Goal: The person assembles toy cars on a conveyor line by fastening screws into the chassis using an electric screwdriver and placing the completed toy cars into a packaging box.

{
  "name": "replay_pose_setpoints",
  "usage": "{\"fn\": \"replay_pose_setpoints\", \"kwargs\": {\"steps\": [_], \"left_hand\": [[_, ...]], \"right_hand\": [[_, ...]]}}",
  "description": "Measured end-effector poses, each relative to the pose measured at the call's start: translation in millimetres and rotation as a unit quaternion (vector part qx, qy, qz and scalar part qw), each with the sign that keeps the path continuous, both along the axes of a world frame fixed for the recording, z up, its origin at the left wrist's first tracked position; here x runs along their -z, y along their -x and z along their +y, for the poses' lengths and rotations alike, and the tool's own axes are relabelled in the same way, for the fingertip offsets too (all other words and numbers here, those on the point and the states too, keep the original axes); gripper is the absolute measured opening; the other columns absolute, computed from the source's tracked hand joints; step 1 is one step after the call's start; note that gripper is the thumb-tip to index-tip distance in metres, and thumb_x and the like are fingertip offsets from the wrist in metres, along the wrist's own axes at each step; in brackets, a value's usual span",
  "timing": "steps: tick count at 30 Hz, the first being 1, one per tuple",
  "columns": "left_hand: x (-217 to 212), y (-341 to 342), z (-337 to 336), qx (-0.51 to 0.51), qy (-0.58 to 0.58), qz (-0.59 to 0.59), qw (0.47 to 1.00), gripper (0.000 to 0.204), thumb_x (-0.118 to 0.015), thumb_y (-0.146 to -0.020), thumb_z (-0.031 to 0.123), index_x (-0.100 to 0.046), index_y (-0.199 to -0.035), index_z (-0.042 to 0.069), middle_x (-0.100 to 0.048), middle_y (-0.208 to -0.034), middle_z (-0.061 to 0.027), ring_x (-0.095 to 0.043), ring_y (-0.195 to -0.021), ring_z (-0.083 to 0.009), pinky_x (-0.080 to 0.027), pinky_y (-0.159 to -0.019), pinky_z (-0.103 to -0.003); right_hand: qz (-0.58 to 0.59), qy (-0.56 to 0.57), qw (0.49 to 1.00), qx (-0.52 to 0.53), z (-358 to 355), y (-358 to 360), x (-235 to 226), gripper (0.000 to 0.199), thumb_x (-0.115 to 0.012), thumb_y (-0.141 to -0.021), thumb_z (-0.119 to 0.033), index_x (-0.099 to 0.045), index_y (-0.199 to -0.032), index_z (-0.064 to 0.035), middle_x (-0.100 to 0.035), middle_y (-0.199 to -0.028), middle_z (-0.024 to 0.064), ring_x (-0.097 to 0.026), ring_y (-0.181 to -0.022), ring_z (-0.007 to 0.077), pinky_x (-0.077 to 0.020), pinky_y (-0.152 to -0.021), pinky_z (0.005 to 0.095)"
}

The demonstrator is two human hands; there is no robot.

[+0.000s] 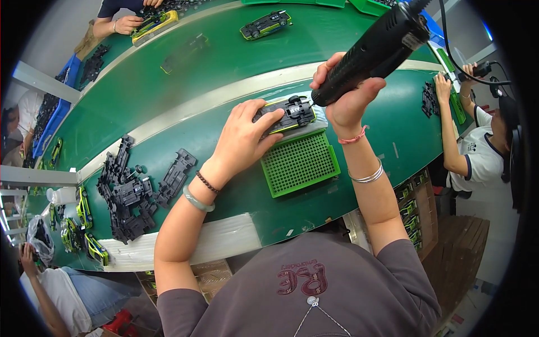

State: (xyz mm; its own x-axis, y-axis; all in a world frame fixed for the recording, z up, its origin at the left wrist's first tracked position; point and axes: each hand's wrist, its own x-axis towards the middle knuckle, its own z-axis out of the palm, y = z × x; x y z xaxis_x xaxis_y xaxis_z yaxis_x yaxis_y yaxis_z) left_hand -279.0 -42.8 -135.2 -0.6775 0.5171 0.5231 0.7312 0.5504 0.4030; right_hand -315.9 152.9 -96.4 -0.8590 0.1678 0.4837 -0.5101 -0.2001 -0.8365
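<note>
My left hand (242, 133) presses down on an upturned toy car (297, 117) with a black chassis and yellow-green edges. Its fingers lie bent over the car's left end, holding it on the worktop. A black electric screwdriver (370, 53) is wrapped in my right hand (349, 106), tilted with its body rising to the upper right. The screwdriver's tip points at the car's right end; whether it touches a screw cannot be made out. Just below the car sits a green tray (300, 164) with a grid of small holes.
Black chassis parts (132, 194) lie heaped left of my left arm, beside several yellow-green toy cars (84, 208). Another upturned car (265, 24) rests on the green belt (224, 56) beyond a pale rail. Co-workers sit at left, top and right. A cable (449, 50) hangs at upper right.
</note>
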Motion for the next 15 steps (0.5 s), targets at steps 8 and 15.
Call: {"fn": "replay_pose_setpoints", "kwargs": {"steps": [8, 15], "left_hand": [[-2, 1, -2, 0.01, 0.012, -0.016, 1.0, 0.042, -0.07, -0.073, 0.019, -0.057, -0.111, 0.01, -0.051, -0.111, -0.0177, -0.05, -0.103, -0.0355, -0.042, -0.088, -0.043], [-3, 2, -3, 0.019, 0.016, -0.028, 0.999, 0.043, -0.07, -0.074, 0.018, -0.057, -0.113, 0.009, -0.05, -0.115, -0.0181, -0.049, -0.106, -0.0364, -0.042, -0.09, -0.042]], "right_hand": [[-0.032, -0.059, 0.997, -0.039, -5, 4, -9, 0.089, -0.033, -0.061, -0.089, -0.049, -0.079, -0.0034, -0.046, -0.063, 0.0038, -0.05, -0.048, 0.0167, -0.0412, -0.044, 0.0275], [-0.059, -0.055, 0.995, -0.058, -6, 5, -4, 0.089, -0.032, -0.061, -0.09, -0.048, -0.077, -0.0036, -0.048, -0.06, 0.0047, -0.05, -0.047, 0.0171, -0.0415, -0.043, 0.0275]]}}
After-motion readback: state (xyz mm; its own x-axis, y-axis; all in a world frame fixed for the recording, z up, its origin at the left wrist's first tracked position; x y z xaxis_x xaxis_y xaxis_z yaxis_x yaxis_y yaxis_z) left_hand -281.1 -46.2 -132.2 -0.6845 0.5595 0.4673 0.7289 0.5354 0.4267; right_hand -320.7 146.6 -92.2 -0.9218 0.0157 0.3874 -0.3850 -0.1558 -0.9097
